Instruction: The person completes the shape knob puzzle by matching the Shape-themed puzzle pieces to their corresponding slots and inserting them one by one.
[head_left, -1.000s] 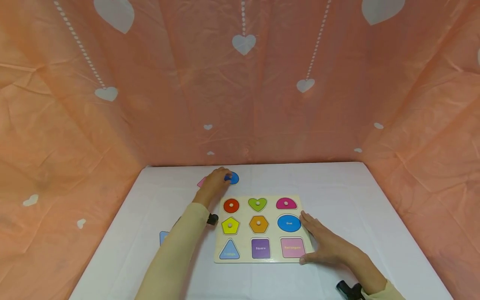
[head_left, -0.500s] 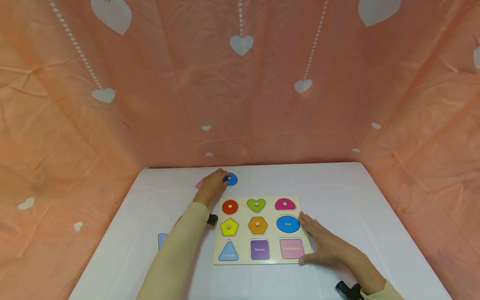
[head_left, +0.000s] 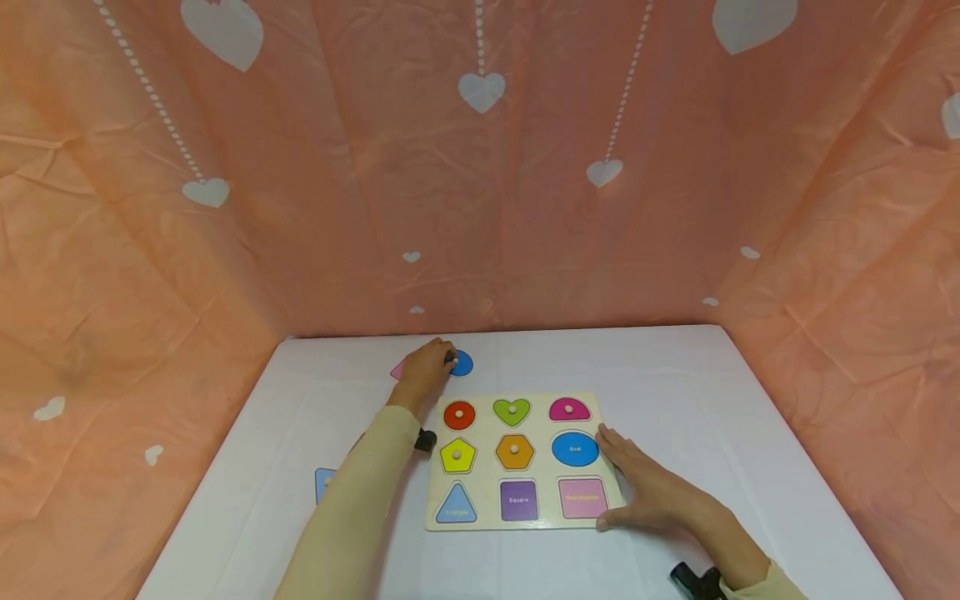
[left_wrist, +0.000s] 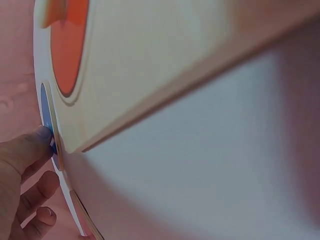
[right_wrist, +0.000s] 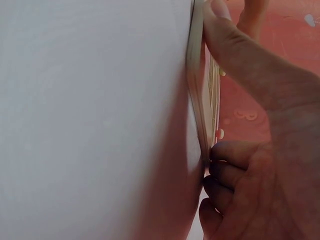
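At the table's far side, my left hand point(head_left: 426, 375) pinches the small knob of a blue oval puzzle piece point(head_left: 463, 363). The left wrist view shows thumb and finger on this blue piece point(left_wrist: 45, 105), the other fingers bent below. A wooden shape-puzzle board point(head_left: 487, 504) lies in front. Red circle point(head_left: 450, 415), green heart, magenta half-circle, yellow pentagon and orange hexagon pieces with knobs sit in it. Its oval, triangle, square and rectangle places show printed labels. My right hand point(head_left: 656, 487) rests spread along the board's right edge, thumb at the near corner.
A pink piece point(head_left: 397, 369) shows partly behind my left hand. Left of the board lies a light-blue piece point(head_left: 322, 482), partly covered by the left sleeve point(head_left: 352, 508). The white table point(head_left: 675, 367) ends at an orange cloth backdrop point(head_left: 525, 208) with hearts.
The blue oval piece and my left hand have shifted slightly toward me. My right hand stays at the board's edge.
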